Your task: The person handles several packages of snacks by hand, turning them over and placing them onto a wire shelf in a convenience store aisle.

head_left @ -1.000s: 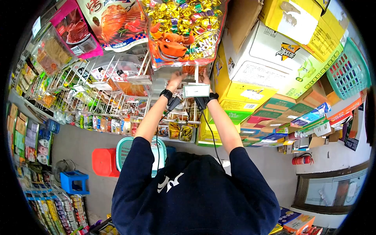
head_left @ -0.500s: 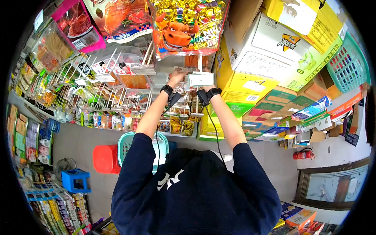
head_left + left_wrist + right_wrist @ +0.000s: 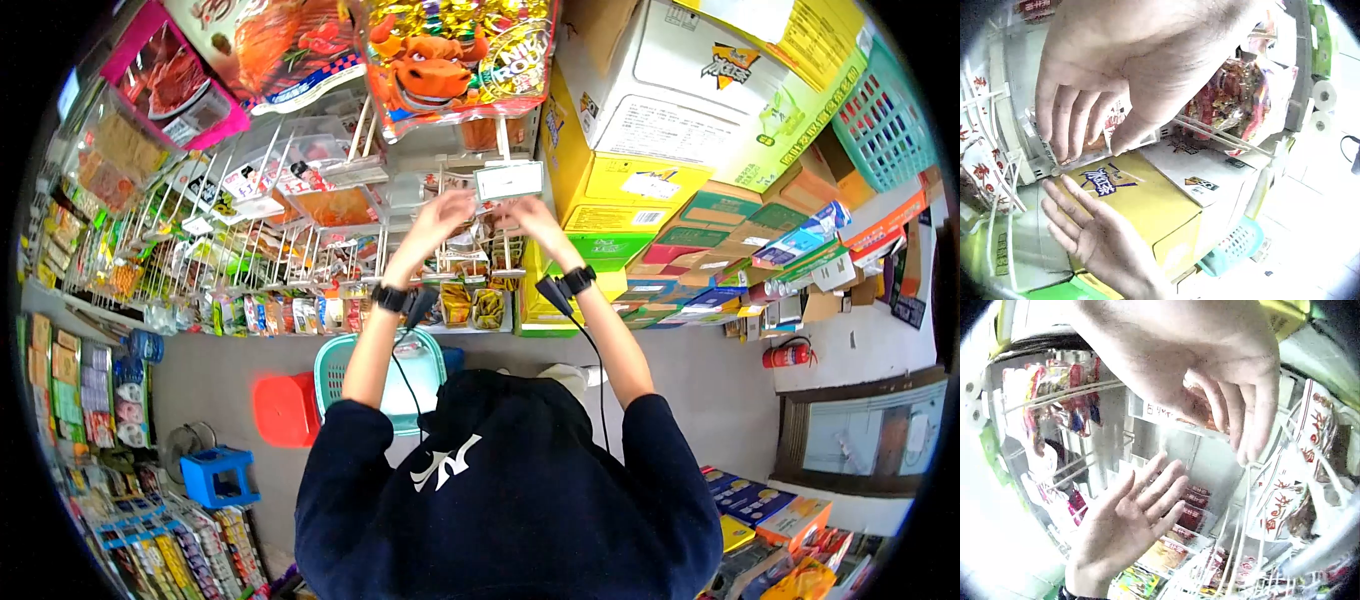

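Both bare hands are raised before a snack rack, palms turned toward each other with a gap between them. My left hand (image 3: 445, 217) has loosely bent fingers and grips nothing; it is just left of a white price tag (image 3: 508, 181). My right hand (image 3: 532, 222), below and right of that tag, is also relaxed and holds nothing. Behind the fingers sits a clear pack with orange contents (image 3: 1200, 407), partly hidden by the right hand in the right wrist view. Above the hands hangs a large bag of gold-wrapped pieces with a bull's head (image 3: 430, 75).
Wire hooks with packed snacks (image 3: 335, 205) fill the left. Stacked cartons (image 3: 650, 180) rise close on the right, with a teal basket (image 3: 882, 120) beyond. On the floor stand another teal basket (image 3: 430, 345), a red stool (image 3: 284, 410) and a blue stool (image 3: 218, 477).
Both hands have drawn back from deeper in the rack toward the body. The right hand, earlier partly behind the price tag, now shows below it. The forearms have spread apart.
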A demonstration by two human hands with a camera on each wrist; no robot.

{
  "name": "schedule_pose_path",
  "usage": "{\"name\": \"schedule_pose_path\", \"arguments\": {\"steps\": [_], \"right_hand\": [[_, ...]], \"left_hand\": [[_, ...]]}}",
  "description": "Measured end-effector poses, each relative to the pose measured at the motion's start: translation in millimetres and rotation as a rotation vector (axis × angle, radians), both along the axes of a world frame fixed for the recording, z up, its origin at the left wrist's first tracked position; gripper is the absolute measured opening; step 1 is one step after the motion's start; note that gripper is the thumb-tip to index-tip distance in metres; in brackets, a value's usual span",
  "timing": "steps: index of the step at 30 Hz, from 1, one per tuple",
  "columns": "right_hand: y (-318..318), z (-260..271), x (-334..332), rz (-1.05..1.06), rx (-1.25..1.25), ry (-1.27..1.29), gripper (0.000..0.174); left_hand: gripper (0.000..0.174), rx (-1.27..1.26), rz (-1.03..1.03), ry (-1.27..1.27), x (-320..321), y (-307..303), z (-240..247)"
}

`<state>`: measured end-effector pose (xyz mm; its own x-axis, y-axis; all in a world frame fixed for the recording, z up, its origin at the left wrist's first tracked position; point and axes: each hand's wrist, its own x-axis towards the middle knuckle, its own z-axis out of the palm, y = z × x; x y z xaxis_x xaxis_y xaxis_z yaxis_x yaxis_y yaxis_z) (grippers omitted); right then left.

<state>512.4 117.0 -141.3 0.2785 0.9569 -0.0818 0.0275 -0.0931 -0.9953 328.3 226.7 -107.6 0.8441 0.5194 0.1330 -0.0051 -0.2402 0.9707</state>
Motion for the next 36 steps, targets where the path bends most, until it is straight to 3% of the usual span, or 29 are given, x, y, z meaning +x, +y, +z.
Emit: {"name": "schedule_pose_path", "arguments": {"steps": [2, 4, 6, 9, 11, 13, 14, 16, 17, 20, 22, 24, 27, 36], "right_hand": [[-25.5, -9.0, -10.7, 0.014, 0.069, -0.288, 0.031], [-48.9, -22.5, -18.5, -0.003, 0.046, -0.235, 0.025], [-76.7, -29.3, -24.8, -0.127, 0.153, -0.402, 0.025], [-121.6, -36.6, -29.2, -0.236, 0.148, -0.431, 0.025], [-152.0, -54.9, -23.0, -0.191, -0.047, -0.333, 0.025], [-182.2, -95.0, -10.5, -0.105, -0.151, -0.481, 0.030], [-197.7, -92.8, -9.8, -0.025, -0.329, -0.425, 0.035], [-225.7, -153.8, 8.7, 0.142, -0.506, -0.482, 0.037], [-233.9, -153.9, 5.9, 0.155, -0.556, -0.442, 0.037], [-247.3, -158.1, -3.7, 0.201, -0.592, -0.396, 0.039], [-245.0, -155.2, -14.8, 0.216, -0.543, -0.376, 0.041], [-240.7, -151.8, -31.2, 0.277, -0.521, -0.182, 0.039], [-233.6, -160.2, -50.6, 0.360, -0.511, -0.108, 0.039], [-238.4, -201.9, -118.3, 0.651, -0.478, -0.279, 0.041]], "left_hand": [[0.041, -0.062, 0.006, -0.020, -18.1, -22.3, -1.0], [0.040, -0.036, 0.022, -0.001, -33.3, -32.9, -13.3], [0.036, -0.080, 0.077, 0.006, -51.1, -48.0, -23.3], [0.031, -0.193, 0.167, -0.051, -79.0, -68.6, -47.8], [0.029, -0.246, 0.284, -0.052, -97.0, -88.2, -64.6], [0.029, -0.304, 0.390, -0.021, -115.8, -108.8, -84.5], [0.028, -0.361, 0.439, -0.023, -124.5, -118.5, -100.2], [0.028, -0.374, 0.515, 0.012, -140.2, -135.6, -126.7], [0.028, -0.364, 0.514, 0.018, -147.1, -146.4, -136.1], [0.028, -0.254, 0.587, 0.239, -154.7, -187.3, -118.6], [0.028, -0.175, 0.654, 0.241, -153.8, -209.0, -120.7], [0.031, -0.209, 0.698, 0.303, -154.0, -229.7, -114.0], [0.031, -0.216, 0.606, 0.326, -155.1, -256.6, -102.0], [0.033, -0.234, 0.880, 0.516, -218.9, -349.1, -108.6]]}}
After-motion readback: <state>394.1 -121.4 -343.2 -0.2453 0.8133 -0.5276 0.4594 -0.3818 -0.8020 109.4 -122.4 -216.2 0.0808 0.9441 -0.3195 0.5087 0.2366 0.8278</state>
